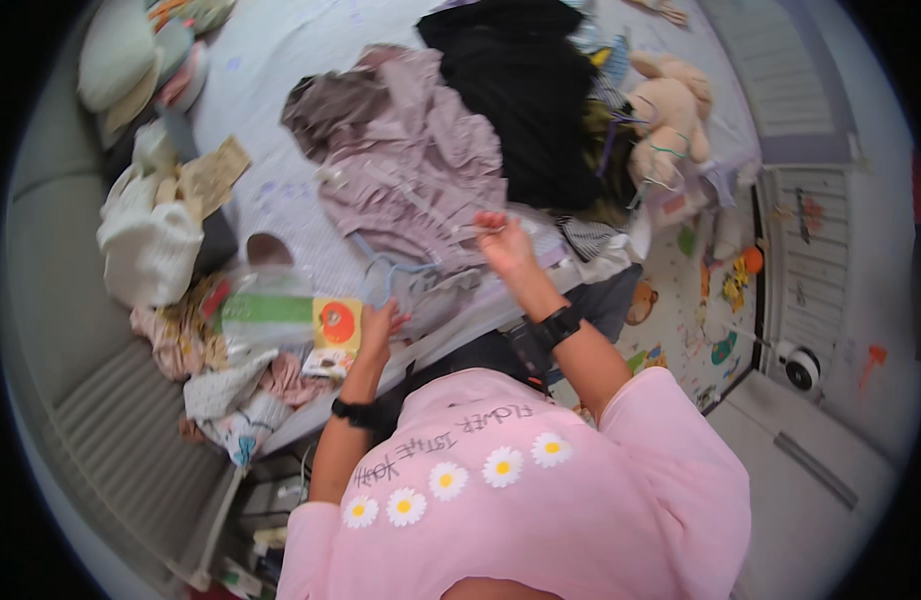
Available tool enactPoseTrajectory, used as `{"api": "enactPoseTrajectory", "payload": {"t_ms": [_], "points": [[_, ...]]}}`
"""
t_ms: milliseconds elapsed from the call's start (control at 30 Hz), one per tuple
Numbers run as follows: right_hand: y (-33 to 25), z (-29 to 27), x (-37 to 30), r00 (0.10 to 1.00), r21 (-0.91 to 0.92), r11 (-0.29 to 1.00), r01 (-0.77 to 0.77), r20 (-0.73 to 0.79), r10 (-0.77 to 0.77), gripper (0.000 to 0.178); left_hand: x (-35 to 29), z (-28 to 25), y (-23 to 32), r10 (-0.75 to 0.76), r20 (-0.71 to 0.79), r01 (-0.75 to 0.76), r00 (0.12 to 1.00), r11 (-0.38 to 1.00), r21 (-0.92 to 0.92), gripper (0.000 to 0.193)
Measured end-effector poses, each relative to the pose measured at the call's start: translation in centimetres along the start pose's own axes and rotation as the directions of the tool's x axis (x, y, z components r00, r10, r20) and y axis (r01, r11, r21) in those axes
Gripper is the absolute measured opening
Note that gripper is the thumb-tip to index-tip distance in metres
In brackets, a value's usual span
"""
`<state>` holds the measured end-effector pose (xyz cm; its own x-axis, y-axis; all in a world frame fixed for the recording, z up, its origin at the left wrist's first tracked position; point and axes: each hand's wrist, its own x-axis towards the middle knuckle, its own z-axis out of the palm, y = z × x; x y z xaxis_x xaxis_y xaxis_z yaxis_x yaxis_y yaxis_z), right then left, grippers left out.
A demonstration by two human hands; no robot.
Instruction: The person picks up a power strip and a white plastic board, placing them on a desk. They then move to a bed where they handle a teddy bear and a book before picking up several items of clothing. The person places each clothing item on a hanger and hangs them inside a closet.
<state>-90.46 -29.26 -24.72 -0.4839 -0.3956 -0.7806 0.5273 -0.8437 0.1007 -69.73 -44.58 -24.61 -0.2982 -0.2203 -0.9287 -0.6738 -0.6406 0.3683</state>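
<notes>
A crumpled mauve garment [421, 150] with a gathered edge lies spread on the bed in front of me. At its near edge is a light blue clothes hanger [411, 265], partly against the cloth. My left hand [383, 325] is closed around the hanger's near end, beside a clear bag with a green and yellow label [338, 322]. At the garment's near right edge, my right hand [506, 243] has its fingers pinched together by a thin pale strip. What lies between those fingertips is too small to make out. Black clothing [521, 100] lies just beyond, touching the mauve garment.
White bedding [271, 110] lies beneath the clothes. A pinkish plush toy [669, 118] sits at the right. Heaped clothes [231, 385], a white knitted item [151, 250] and several caps [126, 60] line the left side. A patterned mat [681, 300] covers the floor at right.
</notes>
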Motion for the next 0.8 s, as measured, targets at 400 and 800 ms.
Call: {"api": "enactPoseTrajectory", "payload": {"t_ms": [400, 800], "points": [[6.6, -4.0, -6.5, 0.795, -0.595, 0.579, -0.558, -0.183, 0.578, 0.04, -4.4, 6.9, 6.9, 0.628, -0.001, -0.599, 0.778, 0.742, -0.301, 0.038], [-24.6, 4.3, 10.3, 0.356, -0.949, -0.301, 0.097, 0.316, -0.88, 0.077, -8.7, 2.4, 8.1, 0.6, -0.086, -0.602, 0.796, 0.767, -0.221, 0.041]]}}
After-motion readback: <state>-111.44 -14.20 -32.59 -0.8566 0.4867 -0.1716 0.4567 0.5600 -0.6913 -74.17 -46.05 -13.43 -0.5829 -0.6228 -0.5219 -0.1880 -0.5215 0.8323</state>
